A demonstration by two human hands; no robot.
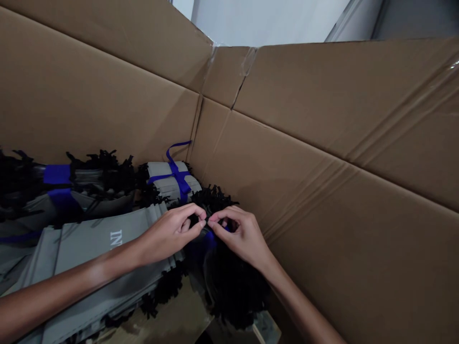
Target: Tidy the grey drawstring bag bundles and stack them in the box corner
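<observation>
My left hand [181,227] and my right hand [242,233] meet fingertip to fingertip, each closed in a pinch. Whatever is between the fingers is too small and dark to make out. Just under them is a bundle with black fringed ends [236,282], standing on its side against the box wall, with a blue strap [204,243] around it. Below my left forearm lies a stack of grey folded pieces [96,239] with white lettering, partly covered by the arm. Behind my hands sits another grey bundle [161,169], tied crosswise with blue ribbon [179,177].
A large cardboard box [315,191] surrounds everything, its tall walls meeting in a taped corner ahead. More strapped bundles with black fringes [103,167] fill the left side. Bare cardboard [175,310] shows at the bottom, beside the grey stack.
</observation>
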